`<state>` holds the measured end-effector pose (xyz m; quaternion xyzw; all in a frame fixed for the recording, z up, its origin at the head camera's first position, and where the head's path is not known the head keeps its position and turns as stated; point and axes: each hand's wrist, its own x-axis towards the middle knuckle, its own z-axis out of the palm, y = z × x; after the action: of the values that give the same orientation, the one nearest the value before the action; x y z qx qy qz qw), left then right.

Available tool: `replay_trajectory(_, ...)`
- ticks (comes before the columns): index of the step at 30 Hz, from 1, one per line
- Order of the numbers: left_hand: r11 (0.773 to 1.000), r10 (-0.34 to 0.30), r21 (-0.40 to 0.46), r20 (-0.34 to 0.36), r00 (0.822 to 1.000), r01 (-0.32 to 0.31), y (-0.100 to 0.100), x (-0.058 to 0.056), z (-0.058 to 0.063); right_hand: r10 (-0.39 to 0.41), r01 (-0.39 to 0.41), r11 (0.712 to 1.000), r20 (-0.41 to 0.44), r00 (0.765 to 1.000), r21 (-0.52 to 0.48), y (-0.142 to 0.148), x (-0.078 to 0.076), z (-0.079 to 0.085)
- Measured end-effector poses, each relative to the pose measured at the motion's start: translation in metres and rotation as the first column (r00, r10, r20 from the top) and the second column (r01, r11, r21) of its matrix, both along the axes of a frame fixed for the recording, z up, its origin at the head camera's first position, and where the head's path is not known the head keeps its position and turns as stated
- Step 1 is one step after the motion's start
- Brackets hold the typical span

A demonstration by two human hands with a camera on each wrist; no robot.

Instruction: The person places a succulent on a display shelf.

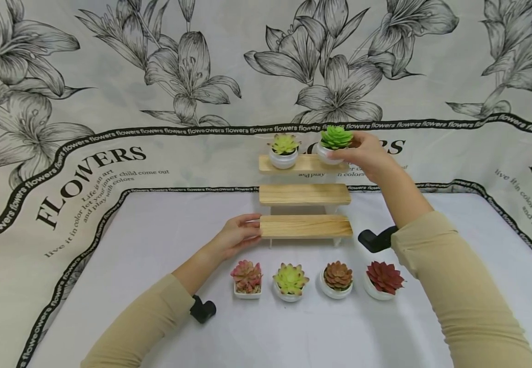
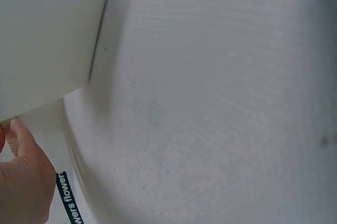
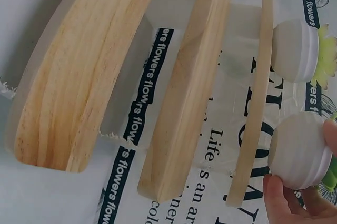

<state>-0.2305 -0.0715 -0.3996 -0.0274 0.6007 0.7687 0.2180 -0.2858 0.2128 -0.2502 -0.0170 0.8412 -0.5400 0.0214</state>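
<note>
My right hand (image 1: 370, 156) pinches the white pot of a bright green succulent (image 1: 336, 138) at the right end of the top board (image 1: 309, 164). In the right wrist view, fingers and thumb lie around that pot (image 3: 300, 150), right by the board's edge. A yellow-green potted succulent (image 1: 284, 151) stands at the left on the same board. My left hand (image 1: 237, 236) grips the left end of the lowest board of the three-tier wooden display stand (image 1: 306, 226). In the left wrist view, the left hand (image 2: 26, 176) appears at the edge of the stand's pale side panel (image 2: 47, 34).
In front of the stand, a row holds a pink succulent (image 1: 247, 279) in a square pot, a yellow-green one (image 1: 291, 281), a brown one (image 1: 337, 278) and a dark red one (image 1: 384, 280). Behind hangs a flower-printed cloth (image 1: 192, 76); a white cloth (image 1: 178, 214) covers the table.
</note>
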Motion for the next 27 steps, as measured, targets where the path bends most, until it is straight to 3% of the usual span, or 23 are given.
replay_trajectory(16, 1.0, 0.0, -0.002, -0.002, 1.0, 0.0, 0.001, 0.001, 0.001, -0.082, 0.082, 0.996, 0.021, 0.996, -0.03, -0.016, -0.007, -0.013)
replay_trajectory(27, 1.0, 0.005, 0.0, 0.004, 1.0, -0.005, 0.001, -0.001, 0.0, -0.037, 0.041, 0.998, 0.089, 0.995, -0.047, -0.015, -0.007, -0.01)
